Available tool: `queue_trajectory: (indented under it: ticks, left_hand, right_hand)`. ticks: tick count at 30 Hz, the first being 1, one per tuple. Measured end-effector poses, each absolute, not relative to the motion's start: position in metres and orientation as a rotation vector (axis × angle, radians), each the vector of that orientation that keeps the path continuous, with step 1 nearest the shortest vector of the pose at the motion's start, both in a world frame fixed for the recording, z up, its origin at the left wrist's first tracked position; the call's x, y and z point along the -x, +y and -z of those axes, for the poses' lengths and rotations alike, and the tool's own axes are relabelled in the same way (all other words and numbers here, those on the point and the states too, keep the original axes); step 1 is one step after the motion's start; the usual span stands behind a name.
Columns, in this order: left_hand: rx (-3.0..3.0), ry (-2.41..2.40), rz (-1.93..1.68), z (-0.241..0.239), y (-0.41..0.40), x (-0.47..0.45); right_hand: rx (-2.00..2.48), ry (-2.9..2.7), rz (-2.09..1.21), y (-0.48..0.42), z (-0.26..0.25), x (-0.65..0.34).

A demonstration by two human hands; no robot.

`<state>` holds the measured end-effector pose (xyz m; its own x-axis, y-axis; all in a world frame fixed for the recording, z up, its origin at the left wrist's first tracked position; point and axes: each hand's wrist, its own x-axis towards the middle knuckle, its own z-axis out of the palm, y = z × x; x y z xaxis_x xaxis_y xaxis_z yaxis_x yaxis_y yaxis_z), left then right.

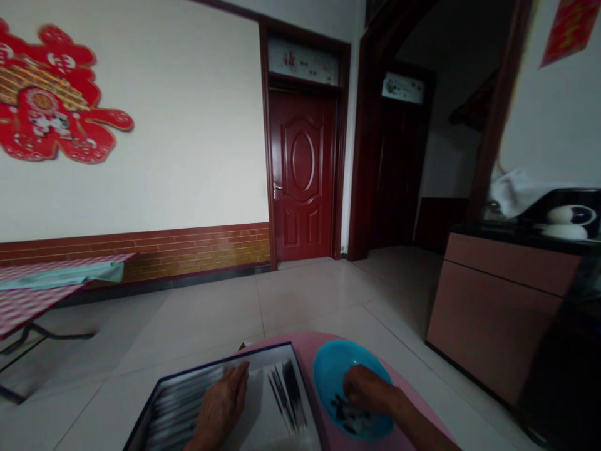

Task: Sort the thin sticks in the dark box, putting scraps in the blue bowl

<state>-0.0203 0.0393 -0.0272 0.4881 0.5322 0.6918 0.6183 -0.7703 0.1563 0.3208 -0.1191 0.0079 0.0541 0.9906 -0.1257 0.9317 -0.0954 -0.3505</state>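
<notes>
At the bottom of the head view, my left hand (220,406) lies flat with its fingers stretched out on a dark-framed flat tray (263,351) that holds rows of thin dark sticks (286,391). My right hand (366,389) reaches into a blue bowl (331,369) with its fingers curled down over small dark pieces (347,418) at the bottom. Whether the fingers hold any piece is hidden. Tray and bowl rest on a pink surface (310,341).
A red-checked folding table (42,282) stands at the left. A brown cabinet (498,307) with a black top is at the right. A closed red door (304,175) and a dark open doorway (404,163) lie ahead across a pale tiled floor (225,307).
</notes>
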Motion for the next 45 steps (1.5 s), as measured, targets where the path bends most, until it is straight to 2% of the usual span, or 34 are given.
queue_trajectory:
  ticks: [3,7,10,13,16,20,31,38,45]
  left_hand:
    - [2.605,-1.006,1.175,0.024,0.036,0.018]
    - [2.579,-1.012,1.191,0.019,0.032,0.012]
    - [2.539,-0.968,1.231,0.016,0.03,0.009]
    - [2.51,-0.939,1.268,0.014,0.028,0.01]
    - [2.495,-0.936,1.285,0.016,0.03,0.016]
    - [2.525,-0.987,1.27,0.02,0.037,0.022]
    - [2.502,-1.013,1.384,0.005,0.027,0.011]
    - [2.524,-0.996,1.475,0.015,0.033,0.012]
    - [2.897,-1.223,1.121,0.007,0.026,0.013]
  right_hand:
    - [2.127,-1.971,-0.39,-0.123,-0.012,-0.325]
    - [1.881,-1.738,-0.324,-0.106,-0.025,-0.312]
    - [1.577,-1.528,-0.498,-0.077,-0.042,-0.271]
    - [1.274,-1.213,-0.821,-0.044,-0.053,-0.213]
    - [1.102,-0.773,-1.096,-0.017,-0.048,-0.162]
    - [0.838,-0.451,-1.268,0.003,-0.027,-0.127]
    - [0.725,-0.323,-1.32,0.003,-0.011,-0.119]
    - [0.663,-0.209,-1.344,0.01,0.004,-0.122]
    - [0.675,-0.228,-1.313,0.01,0.011,-0.122]
